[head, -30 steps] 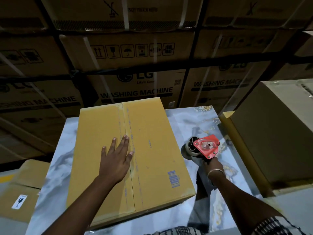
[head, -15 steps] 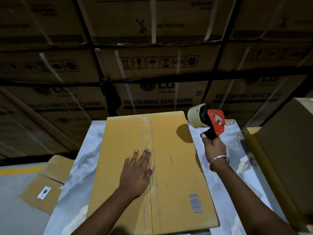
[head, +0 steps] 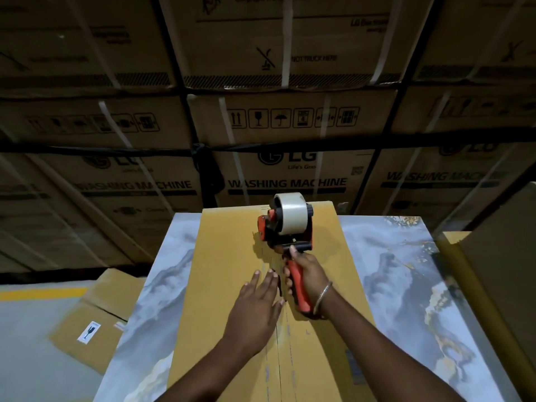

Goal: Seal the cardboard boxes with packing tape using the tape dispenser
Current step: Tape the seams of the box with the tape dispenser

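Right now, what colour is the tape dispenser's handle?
Orange-red handle, gripped by the right hand; head view.

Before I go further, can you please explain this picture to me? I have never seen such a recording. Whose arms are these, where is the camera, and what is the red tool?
There is no machine here. A person wears a camera on the head, so the view looks forward and down at their own two hands. A flat cardboard box lies on a marble-patterned table. The left hand rests open on the box, beside its middle seam. The right hand grips the red handle of a tape dispenser, which carries a roll of packing tape and sits near the far end of the seam. Behind the table stand stacked washing machine cartons.
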A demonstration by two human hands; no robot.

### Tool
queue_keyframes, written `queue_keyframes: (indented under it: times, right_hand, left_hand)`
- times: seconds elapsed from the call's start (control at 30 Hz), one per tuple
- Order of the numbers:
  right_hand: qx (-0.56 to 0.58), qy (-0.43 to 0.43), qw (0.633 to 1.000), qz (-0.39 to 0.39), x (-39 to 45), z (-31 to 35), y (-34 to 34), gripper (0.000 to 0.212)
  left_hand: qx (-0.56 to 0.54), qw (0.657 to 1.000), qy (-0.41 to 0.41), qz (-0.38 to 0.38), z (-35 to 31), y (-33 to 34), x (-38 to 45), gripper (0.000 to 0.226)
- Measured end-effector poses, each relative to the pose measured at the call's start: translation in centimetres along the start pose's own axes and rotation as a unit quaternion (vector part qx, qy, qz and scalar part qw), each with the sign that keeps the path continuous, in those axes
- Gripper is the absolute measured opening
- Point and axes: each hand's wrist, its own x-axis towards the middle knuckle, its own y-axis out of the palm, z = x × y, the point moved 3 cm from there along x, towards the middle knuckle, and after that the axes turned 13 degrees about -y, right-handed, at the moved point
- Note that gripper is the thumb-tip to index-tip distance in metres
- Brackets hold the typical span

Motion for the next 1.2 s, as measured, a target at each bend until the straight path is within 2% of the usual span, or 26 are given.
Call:
queue_keyframes:
  times: [0.13,0.23,0.27,0.33,0.37,0.47,0.53,0.63,0.73,0.83,0.97,1.13,1.2]
  right_hand:
    - [0.034,-0.003,0.999,0.017,0.3,-0.4,-0.8,0.045]
    - [0.060,0.001,0.998,0.004,0.0,-0.8,-1.4,0.044]
    - [0.071,0.003,0.997,-0.001,-0.2,-0.8,-1.5,0.043]
    - [0.091,0.005,0.996,-0.007,-0.4,-0.8,-1.6,0.043]
    - [0.098,0.004,0.995,-0.005,-0.5,-0.8,-1.8,0.046]
    - [0.099,-0.018,0.995,0.021,-0.4,-0.7,-1.9,0.056]
    - [0.084,-0.038,0.995,0.041,-0.4,-0.7,-1.7,0.067]
    - [0.067,-0.049,0.995,0.057,-0.5,-0.8,-1.7,0.069]
    - [0.059,-0.050,0.995,0.062,-0.4,-0.8,-1.7,0.062]
    - [0.054,-0.050,0.996,0.058,-0.4,-0.8,-1.8,0.047]
    - [0.035,-0.055,0.996,0.058,-0.4,-0.6,-1.7,0.035]
    - [0.022,-0.049,0.997,0.057,-0.5,-0.5,-1.5,0.034]
    - [0.016,-0.048,0.997,0.055,-0.5,-0.3,-1.4,0.035]
  left_hand:
    - [-0.082,0.996,0.002,-0.019,1.0,-0.5,0.8,0.055]
    - [-0.224,0.973,-0.023,-0.042,2.0,-1.9,3.1,0.030]
    - [-0.310,0.949,-0.057,-0.014,2.3,-2.5,4.2,0.024]
    - [-0.477,0.868,-0.130,0.050,2.5,-3.8,6.4,0.020]
    - [-0.528,0.830,-0.166,0.075,2.5,-4.1,7.6,0.020]
    - [-0.620,0.721,-0.262,0.165,1.8,-4.8,10.0,0.037]
    - [-0.637,0.681,-0.293,0.211,1.6,-4.8,10.7,0.052]
    - [-0.645,0.651,-0.305,0.258,1.4,-5.2,11.2,0.054]
    - [-0.633,0.641,-0.318,0.295,1.0,-5.9,11.2,0.038]
    - [-0.630,0.633,-0.341,0.294,1.0,-5.9,11.2,0.028]
    - [-0.642,0.613,-0.352,0.296,1.2,-5.9,11.3,0.033]
    - [-0.672,0.573,-0.349,0.314,2.1,-5.7,12.2,0.048]
    - [-0.658,0.590,-0.344,0.318,2.1,-5.7,12.8,0.048]
